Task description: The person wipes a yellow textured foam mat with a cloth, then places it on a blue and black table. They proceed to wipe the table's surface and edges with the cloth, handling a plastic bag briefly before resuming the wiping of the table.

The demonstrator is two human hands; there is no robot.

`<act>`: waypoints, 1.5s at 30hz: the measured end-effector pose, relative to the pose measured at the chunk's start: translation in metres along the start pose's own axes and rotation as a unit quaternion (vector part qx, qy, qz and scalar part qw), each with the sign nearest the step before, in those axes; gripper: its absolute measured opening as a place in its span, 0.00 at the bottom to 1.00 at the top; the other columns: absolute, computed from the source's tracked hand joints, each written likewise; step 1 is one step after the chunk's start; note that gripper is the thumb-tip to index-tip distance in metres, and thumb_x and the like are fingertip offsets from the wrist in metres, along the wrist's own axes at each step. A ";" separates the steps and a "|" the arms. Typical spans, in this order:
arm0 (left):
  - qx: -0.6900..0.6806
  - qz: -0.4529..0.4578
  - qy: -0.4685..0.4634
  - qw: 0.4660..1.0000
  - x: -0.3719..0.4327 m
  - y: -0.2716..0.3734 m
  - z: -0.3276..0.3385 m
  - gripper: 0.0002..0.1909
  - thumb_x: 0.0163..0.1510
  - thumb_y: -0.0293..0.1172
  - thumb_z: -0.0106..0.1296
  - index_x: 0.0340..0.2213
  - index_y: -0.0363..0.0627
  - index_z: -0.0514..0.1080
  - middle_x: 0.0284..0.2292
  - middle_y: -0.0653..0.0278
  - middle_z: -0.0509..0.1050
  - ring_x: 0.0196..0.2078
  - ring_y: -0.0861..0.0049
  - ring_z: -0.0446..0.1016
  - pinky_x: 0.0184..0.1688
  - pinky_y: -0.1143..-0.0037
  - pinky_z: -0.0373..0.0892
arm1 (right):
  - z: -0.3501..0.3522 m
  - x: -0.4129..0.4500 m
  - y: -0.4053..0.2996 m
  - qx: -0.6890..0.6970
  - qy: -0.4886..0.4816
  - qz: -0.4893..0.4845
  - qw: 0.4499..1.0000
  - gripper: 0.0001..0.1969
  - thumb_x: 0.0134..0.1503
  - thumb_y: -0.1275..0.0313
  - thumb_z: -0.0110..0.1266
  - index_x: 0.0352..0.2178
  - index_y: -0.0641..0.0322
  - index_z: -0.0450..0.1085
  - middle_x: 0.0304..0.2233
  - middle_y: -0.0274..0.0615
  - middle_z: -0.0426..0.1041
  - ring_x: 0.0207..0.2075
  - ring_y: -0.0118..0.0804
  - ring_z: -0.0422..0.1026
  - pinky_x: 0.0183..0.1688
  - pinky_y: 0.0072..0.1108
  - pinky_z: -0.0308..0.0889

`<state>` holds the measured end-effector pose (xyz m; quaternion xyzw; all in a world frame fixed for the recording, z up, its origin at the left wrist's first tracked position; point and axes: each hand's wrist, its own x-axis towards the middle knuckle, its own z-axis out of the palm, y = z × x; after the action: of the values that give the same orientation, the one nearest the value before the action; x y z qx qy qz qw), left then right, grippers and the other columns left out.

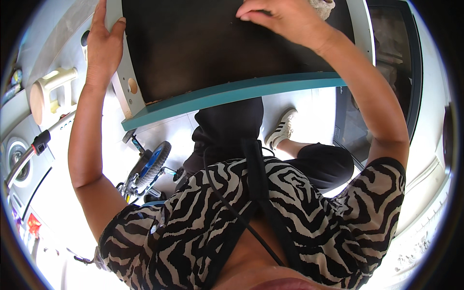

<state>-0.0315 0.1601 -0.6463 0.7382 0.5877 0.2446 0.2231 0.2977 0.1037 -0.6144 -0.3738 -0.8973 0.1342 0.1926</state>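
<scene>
In front of me is a drawer-like furniture piece with a black base panel (pixel 203 47), white side panels and a teal front board (pixel 232 90). My left hand (pixel 103 50) grips the left white side panel (pixel 125 81), its thumb over the edge and its fingers along the outer face. A round hole and small screw holes show low on that panel. My right hand (pixel 286 21) is over the black panel, thumb and fingers pinched together; whether anything is between them cannot be seen. A pale, rough cloth (pixel 323 8) shows just behind my right hand.
Left of the furniture stands a cream plastic jug-like container (pixel 52 94). A child's bicycle (pixel 148 170) is on the floor below left, and a washing machine (pixel 21 159) sits farther left. On the right is a black-framed glass cabinet (pixel 395 65). My shoe (pixel 282 127) is under the teal board.
</scene>
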 end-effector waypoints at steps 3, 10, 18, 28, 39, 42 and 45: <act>-0.012 -0.023 -0.005 1.000 -0.001 0.004 0.002 0.32 0.59 0.32 0.44 0.63 0.58 0.52 0.57 0.52 0.64 0.58 0.59 0.65 0.61 0.71 0.59 | 0.012 0.002 -0.001 -0.051 -0.051 -0.013 0.997 0.02 0.50 0.72 0.56 0.26 0.56 0.74 0.28 0.34 0.69 0.39 0.37 0.65 0.46 0.25 0.62; 0.001 -0.003 0.000 1.000 -0.002 -0.002 0.001 0.32 0.59 0.32 0.44 0.63 0.58 0.52 0.56 0.52 0.66 0.57 0.58 0.67 0.60 0.70 0.59 | 0.024 0.011 -0.005 -0.135 -0.078 -0.055 0.986 0.02 0.48 0.73 0.55 0.24 0.58 0.70 0.27 0.36 0.68 0.39 0.36 0.65 0.47 0.24 0.61; -0.006 0.000 -0.001 1.000 0.001 -0.001 0.003 0.32 0.58 0.32 0.45 0.63 0.57 0.52 0.56 0.52 0.66 0.57 0.59 0.66 0.60 0.72 0.59 | -0.029 -0.003 -0.019 0.016 -0.085 0.029 0.996 0.11 0.44 0.71 0.57 0.30 0.64 0.68 0.27 0.41 0.69 0.37 0.42 0.68 0.46 0.25 0.63; -0.051 -0.020 -0.027 0.998 -0.004 0.013 -0.007 0.35 0.57 0.25 0.45 0.64 0.49 0.49 0.60 0.48 0.58 0.62 0.56 0.59 0.63 0.71 0.55 | -0.070 -0.085 -0.080 0.107 -0.160 0.110 0.975 0.20 0.43 0.60 0.66 0.36 0.54 0.67 0.33 0.38 0.67 0.39 0.39 0.67 0.39 0.30 0.62; -0.021 0.010 -0.007 1.000 -0.001 0.013 0.000 0.35 0.58 0.24 0.43 0.65 0.54 0.47 0.59 0.50 0.61 0.60 0.59 0.62 0.63 0.71 0.55 | 0.045 -0.030 -0.002 -0.012 -0.015 0.067 0.998 0.31 0.46 0.84 0.56 0.51 0.39 0.68 0.65 0.41 0.49 0.64 0.49 0.51 0.65 0.34 0.51; -0.011 0.013 -0.005 1.000 -0.005 0.010 -0.003 0.35 0.57 0.23 0.43 0.64 0.53 0.47 0.60 0.50 0.60 0.61 0.58 0.60 0.63 0.71 0.54 | 0.043 -0.003 -0.046 0.314 -0.144 0.076 0.935 0.26 0.49 0.87 0.49 0.47 0.45 0.72 0.57 0.38 0.61 0.59 0.42 0.60 0.61 0.27 0.59; -0.014 0.030 -0.019 0.999 -0.004 0.005 -0.004 0.36 0.57 0.23 0.43 0.65 0.53 0.47 0.60 0.50 0.59 0.62 0.59 0.59 0.63 0.72 0.53 | 0.022 -0.018 -0.051 0.577 -0.060 0.195 0.791 0.22 0.57 0.77 0.46 0.55 0.55 0.65 0.52 0.44 0.69 0.54 0.38 0.67 0.59 0.27 0.62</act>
<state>-0.0310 0.1549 -0.6410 0.7566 0.5577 0.2457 0.2370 0.2681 0.0535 -0.6184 -0.3515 -0.5704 0.6841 0.2884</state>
